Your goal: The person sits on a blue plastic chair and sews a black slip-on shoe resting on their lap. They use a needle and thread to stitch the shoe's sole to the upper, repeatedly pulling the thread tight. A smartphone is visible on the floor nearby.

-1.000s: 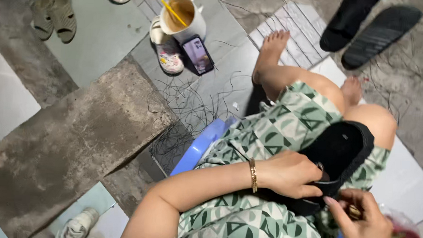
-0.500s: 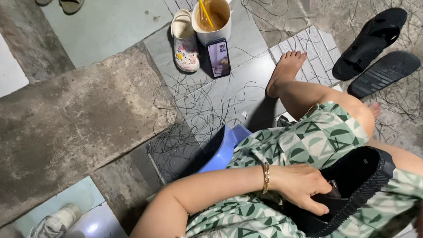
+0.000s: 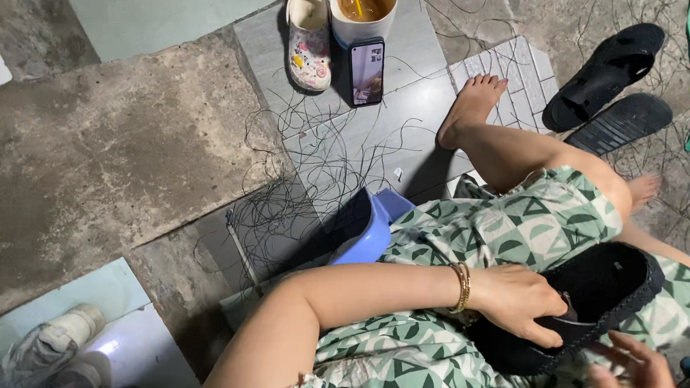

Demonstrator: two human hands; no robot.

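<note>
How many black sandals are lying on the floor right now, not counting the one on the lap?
2: one black sandal top right, the second black sandal just below it. Others may lie outside the view.

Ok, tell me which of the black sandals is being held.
The black sandal on the lap, gripped by the left hand. The other two black sandals lie untouched on the floor by the bare foot.

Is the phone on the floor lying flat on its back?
No, the phone stands tilted, propped against the white cup of brownish drink, beside the small patterned shoe.
</note>
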